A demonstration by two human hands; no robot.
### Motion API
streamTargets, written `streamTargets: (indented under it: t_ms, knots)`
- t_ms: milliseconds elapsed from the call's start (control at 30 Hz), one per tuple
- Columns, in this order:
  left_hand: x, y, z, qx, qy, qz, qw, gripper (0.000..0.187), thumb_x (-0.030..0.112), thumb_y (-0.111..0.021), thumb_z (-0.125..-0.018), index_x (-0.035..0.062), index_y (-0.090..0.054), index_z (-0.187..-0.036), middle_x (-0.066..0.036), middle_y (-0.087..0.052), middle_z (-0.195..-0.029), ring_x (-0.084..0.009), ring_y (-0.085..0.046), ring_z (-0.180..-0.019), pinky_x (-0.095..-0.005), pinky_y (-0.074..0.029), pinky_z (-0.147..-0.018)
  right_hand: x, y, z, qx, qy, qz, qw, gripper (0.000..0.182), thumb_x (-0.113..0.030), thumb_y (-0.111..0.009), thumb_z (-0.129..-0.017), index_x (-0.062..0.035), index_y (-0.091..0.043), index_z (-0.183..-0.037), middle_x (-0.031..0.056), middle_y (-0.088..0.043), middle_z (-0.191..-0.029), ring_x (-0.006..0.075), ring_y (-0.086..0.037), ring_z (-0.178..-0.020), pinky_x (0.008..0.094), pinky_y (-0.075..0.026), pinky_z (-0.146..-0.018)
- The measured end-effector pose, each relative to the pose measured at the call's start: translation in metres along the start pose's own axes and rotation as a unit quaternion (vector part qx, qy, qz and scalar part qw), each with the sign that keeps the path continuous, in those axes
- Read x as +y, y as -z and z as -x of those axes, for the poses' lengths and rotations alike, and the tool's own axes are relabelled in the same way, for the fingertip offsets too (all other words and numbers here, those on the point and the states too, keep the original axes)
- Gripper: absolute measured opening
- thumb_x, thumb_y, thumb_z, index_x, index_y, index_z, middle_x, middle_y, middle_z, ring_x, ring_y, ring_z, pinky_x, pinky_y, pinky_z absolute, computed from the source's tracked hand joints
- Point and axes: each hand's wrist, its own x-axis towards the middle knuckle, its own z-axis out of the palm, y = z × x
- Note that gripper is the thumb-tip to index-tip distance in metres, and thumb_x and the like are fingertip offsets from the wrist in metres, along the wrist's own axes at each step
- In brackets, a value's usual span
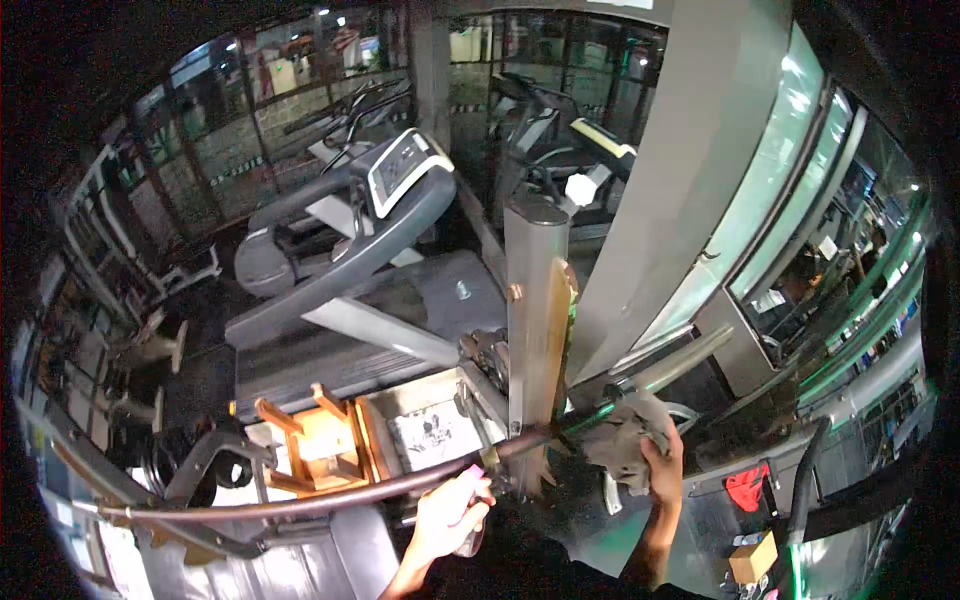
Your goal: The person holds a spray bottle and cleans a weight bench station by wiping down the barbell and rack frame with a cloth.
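A long curved metal bar (330,499) runs from the lower left up to the right, across the lower middle of the view. My right hand (663,462) is closed on a grey cloth (625,440), which hangs in folds by the bar's right part. Just below the bar, near the middle, my left hand (450,515) has its fingers wrapped round a small bottle with a pink top (471,474); its lower part is mostly hidden by the fingers. A grey upright post (537,320) stands behind the bar, between the two hands.
Beyond the bar is a treadmill (370,300). A wooden stool (322,445) and an open box (435,432) stand behind the bar. At the lower right are a red cloth (747,487) and a small cardboard box (753,558). A wide pillar (672,180) and glass panels rise at the right.
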Motion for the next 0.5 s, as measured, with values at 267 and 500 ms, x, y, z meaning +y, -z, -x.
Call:
streamTargets:
  t_ms: [267, 500]
  knots:
    - [-0.006, -0.056, 0.010, -0.022, 0.074, -0.095, 0.992, 0.059, 0.003, -0.069, -0.075, 0.0071, -0.048, -0.131, -0.005, -0.065, -0.086, -0.0094, -0.059, -0.062, -0.0243, -0.050, -0.059, 0.037, 0.003, -0.003, -0.035, -0.291, -0.487, 0.823, 0.051, -0.028, -0.060, -0.089, -0.0057, -0.042, -0.132, 0.0093, -0.055, -0.121, 0.0237, -0.057, -0.106, 0.0398, -0.049, -0.087]
    - [0.008, -0.081, 0.042, 0.094, 0.164, -0.139, 0.972, 0.045, 0.000, -0.063, -0.077, 0.0013, -0.053, -0.121, -0.008, -0.067, -0.083, -0.0150, -0.065, -0.068, -0.0268, -0.053, -0.067, 0.009, -0.080, -0.021, -0.214, 0.255, 0.029, 0.943, 0.034, -0.006, -0.053, -0.089, 0.0026, -0.049, -0.121, 0.0180, -0.054, -0.121, 0.0234, -0.058, -0.107, 0.0358, -0.050, -0.089]
